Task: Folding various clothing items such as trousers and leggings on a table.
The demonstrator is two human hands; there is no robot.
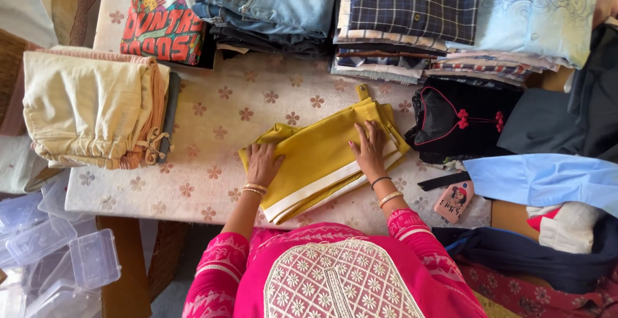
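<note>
We look straight down at a table covered with a pale cloth printed with small brown flowers. In the centre of the frame lies a folded mustard-yellow garment with a cream band along its lower edge. Our left hand rests flat on its left end, fingers spread open and pressing down, gripping nothing. Our right hand lies palm down on its right half, fingers extended and slightly apart, also pressing rather than clasping. Both wrists wear bangles, and pink embroidered sleeves show at the bottom of the frame.

At the left sits a stack of cream and peach trousers. Along the top we see a printed T-shirt, folded blue jeans, a pile of checked shirts and a pale blue shirt. Just right of the yellow garment lies a black garment with red trim. Clear plastic boxes sit at the lower left, off the table.
</note>
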